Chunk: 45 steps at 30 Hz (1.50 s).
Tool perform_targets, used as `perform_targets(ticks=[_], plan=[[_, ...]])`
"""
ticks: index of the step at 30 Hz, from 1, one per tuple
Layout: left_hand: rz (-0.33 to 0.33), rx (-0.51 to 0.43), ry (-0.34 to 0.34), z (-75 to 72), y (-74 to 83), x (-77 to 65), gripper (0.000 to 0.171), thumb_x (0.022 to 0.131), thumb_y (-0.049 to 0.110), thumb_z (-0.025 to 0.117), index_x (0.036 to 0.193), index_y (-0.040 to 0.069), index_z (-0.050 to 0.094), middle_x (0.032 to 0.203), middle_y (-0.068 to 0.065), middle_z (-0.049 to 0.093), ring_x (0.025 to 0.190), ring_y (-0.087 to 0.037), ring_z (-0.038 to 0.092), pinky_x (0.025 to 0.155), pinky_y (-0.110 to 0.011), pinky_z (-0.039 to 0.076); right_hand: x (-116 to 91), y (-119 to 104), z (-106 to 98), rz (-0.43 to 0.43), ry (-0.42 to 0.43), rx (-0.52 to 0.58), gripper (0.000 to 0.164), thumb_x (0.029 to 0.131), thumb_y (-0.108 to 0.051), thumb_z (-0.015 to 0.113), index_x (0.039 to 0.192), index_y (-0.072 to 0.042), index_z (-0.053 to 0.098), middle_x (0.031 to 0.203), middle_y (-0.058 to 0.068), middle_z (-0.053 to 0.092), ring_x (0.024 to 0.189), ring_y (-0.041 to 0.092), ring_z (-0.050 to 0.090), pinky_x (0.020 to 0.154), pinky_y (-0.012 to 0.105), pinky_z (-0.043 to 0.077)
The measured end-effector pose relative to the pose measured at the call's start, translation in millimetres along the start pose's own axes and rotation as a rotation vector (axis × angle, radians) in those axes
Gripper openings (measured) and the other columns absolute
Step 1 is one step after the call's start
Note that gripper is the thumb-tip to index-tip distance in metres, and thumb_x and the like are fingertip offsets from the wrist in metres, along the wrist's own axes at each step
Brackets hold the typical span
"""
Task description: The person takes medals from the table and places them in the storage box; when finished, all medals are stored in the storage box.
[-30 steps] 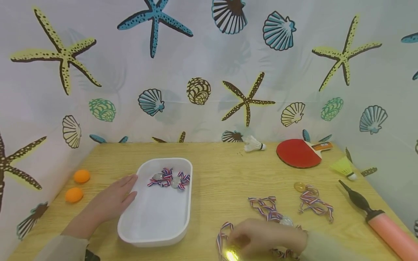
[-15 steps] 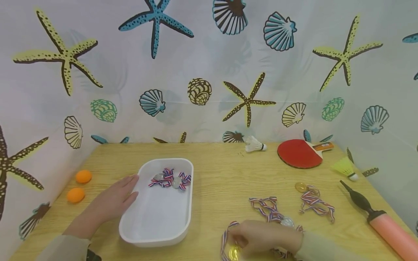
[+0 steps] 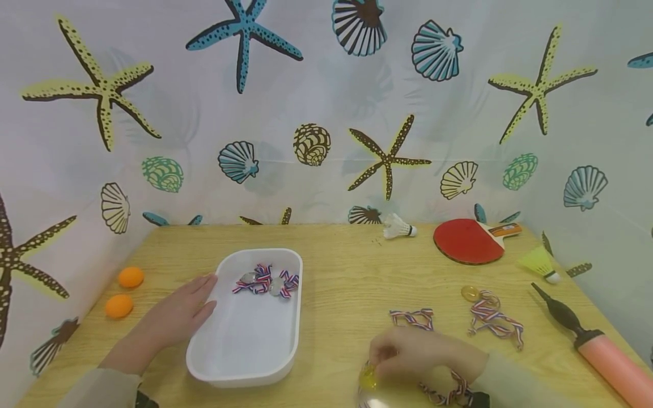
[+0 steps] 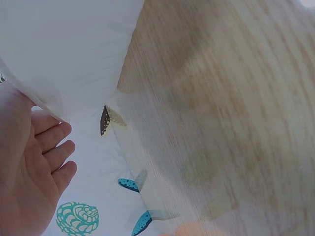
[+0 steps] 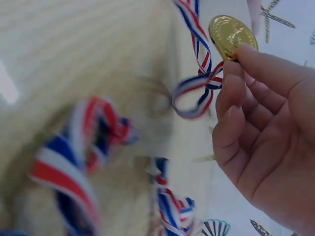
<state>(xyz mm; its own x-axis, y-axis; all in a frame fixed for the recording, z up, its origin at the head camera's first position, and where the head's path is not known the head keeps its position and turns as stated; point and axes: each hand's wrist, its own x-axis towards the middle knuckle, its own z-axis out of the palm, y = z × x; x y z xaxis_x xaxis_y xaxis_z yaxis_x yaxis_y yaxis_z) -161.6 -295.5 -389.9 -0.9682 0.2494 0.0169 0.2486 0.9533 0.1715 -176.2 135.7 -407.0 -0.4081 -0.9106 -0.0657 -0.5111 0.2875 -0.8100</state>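
My left hand (image 3: 176,314) rests against the left side of a white plastic tray (image 3: 242,345), its fingers nearly straight at the rim. Inside the tray's far end lie two silver medals (image 3: 275,287) with striped ribbons. My right hand (image 3: 415,354) pinches a gold medal (image 5: 231,37) between thumb and fingertips, low over the table right of the tray. Its red, white and blue ribbon (image 5: 194,93) dangles in a loop. Another striped ribbon (image 3: 420,318) shows just beyond that hand, which hides part of it, and more ribbon (image 3: 446,394) lies under the wrist.
Another gold medal (image 3: 470,293) with ribbon lies further right. Around it are a red table tennis paddle (image 3: 466,241), a yellow shuttlecock (image 3: 538,262) and a hand pump (image 3: 607,362). A white shuttlecock (image 3: 397,226) sits at the back. Two orange balls (image 3: 119,306) lie at left.
My right hand has lifted the gold medal off the table and shifted slightly away from me and to the right. The left hand and tray have stayed put.
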Motion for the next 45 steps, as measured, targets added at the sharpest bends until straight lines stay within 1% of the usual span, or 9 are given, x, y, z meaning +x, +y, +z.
perform_targets(ticks=[7, 13, 17, 19, 21, 25, 31, 40, 45], plan=[[0.001, -0.005, 0.003, -0.7, 1.2, -0.7, 0.057, 0.095, 0.027, 0.048, 0.137, -0.008, 0.034, 0.139, -0.028, 0.034, 0.125, -0.046, 0.031, 0.100, -0.058, 0.026, -7, -17, -29, 0.049, 0.200, 0.082, 0.008, 0.088, -0.017, 0.063, 0.086, -0.010, 0.066, 0.068, -0.006, 0.054, 0.058, 0.004, 0.045, 0.051, 0.019, 0.041], [-0.011, -0.004, -0.004, -0.8, -0.2, -0.1, 0.058, 0.094, 0.026, 0.049, 0.138, -0.008, 0.033, 0.139, -0.028, 0.032, 0.126, -0.046, 0.029, 0.100, -0.058, 0.025, -14, -41, -57, 0.138, 0.397, 0.290, 0.012, 0.088, -0.014, 0.062, 0.089, -0.003, 0.062, 0.071, 0.003, 0.053, 0.053, 0.009, 0.040, 0.045, 0.019, 0.036], [-0.010, -0.007, -0.003, -0.5, 0.2, -0.4, 0.058, 0.094, 0.027, 0.049, 0.137, -0.008, 0.033, 0.139, -0.029, 0.033, 0.126, -0.046, 0.030, 0.100, -0.059, 0.026, -19, -56, -74, 0.122, 0.506, 0.377, 0.013, 0.089, -0.013, 0.060, 0.091, 0.000, 0.059, 0.071, 0.008, 0.056, 0.053, 0.013, 0.045, 0.048, 0.021, 0.041], [-0.011, -0.010, -0.005, -0.8, 0.5, -0.7, 0.058, 0.094, 0.027, 0.049, 0.137, -0.008, 0.033, 0.139, -0.029, 0.033, 0.126, -0.046, 0.030, 0.100, -0.059, 0.026, -21, -61, -81, 0.097, 0.542, 0.377, 0.012, 0.090, -0.012, 0.059, 0.092, -0.001, 0.059, 0.073, 0.011, 0.060, 0.053, 0.014, 0.047, 0.049, 0.023, 0.044], [-0.014, -0.011, -0.008, -1.1, 0.6, -0.9, 0.058, 0.094, 0.027, 0.049, 0.138, -0.008, 0.033, 0.139, -0.029, 0.033, 0.126, -0.046, 0.030, 0.100, -0.059, 0.026, -22, -65, -85, 0.089, 0.568, 0.385, 0.011, 0.090, -0.013, 0.059, 0.093, -0.002, 0.060, 0.077, 0.011, 0.063, 0.053, 0.015, 0.048, 0.051, 0.024, 0.045], [-0.018, -0.009, -0.011, -1.3, 0.4, -0.2, 0.058, 0.094, 0.027, 0.049, 0.138, -0.008, 0.033, 0.139, -0.029, 0.032, 0.126, -0.046, 0.029, 0.100, -0.059, 0.025, -22, -70, -90, 0.055, 0.593, 0.429, 0.007, 0.091, -0.012, 0.057, 0.094, -0.006, 0.061, 0.074, 0.007, 0.058, 0.055, 0.015, 0.048, 0.053, 0.025, 0.047], [-0.017, -0.008, -0.012, -0.4, -0.5, 1.1, 0.058, 0.094, 0.027, 0.048, 0.138, -0.008, 0.033, 0.139, -0.029, 0.032, 0.126, -0.046, 0.029, 0.100, -0.059, 0.025, -20, -73, -90, 0.028, 0.600, 0.541, 0.006, 0.091, -0.008, 0.056, 0.088, -0.011, 0.058, 0.074, 0.005, 0.057, 0.061, 0.015, 0.055, 0.059, 0.026, 0.051], [-0.007, -0.012, 0.000, 1.4, -1.0, 1.0, 0.057, 0.095, 0.027, 0.048, 0.138, -0.008, 0.034, 0.139, -0.028, 0.033, 0.126, -0.046, 0.030, 0.100, -0.058, 0.026, -15, -75, -91, 0.018, 0.641, 0.530, 0.009, 0.092, -0.006, 0.054, 0.084, -0.011, 0.056, 0.069, 0.005, 0.057, 0.062, 0.016, 0.056, 0.062, 0.027, 0.052], [-0.011, -0.017, -0.008, 1.2, -1.0, 1.0, 0.058, 0.095, 0.027, 0.048, 0.138, -0.008, 0.033, 0.139, -0.028, 0.032, 0.126, -0.046, 0.029, 0.100, -0.058, 0.025, -13, -77, -93, -0.008, 0.661, 0.566, 0.010, 0.092, -0.004, 0.054, 0.083, -0.008, 0.057, 0.075, 0.006, 0.063, 0.069, 0.017, 0.063, 0.071, 0.028, 0.054]])
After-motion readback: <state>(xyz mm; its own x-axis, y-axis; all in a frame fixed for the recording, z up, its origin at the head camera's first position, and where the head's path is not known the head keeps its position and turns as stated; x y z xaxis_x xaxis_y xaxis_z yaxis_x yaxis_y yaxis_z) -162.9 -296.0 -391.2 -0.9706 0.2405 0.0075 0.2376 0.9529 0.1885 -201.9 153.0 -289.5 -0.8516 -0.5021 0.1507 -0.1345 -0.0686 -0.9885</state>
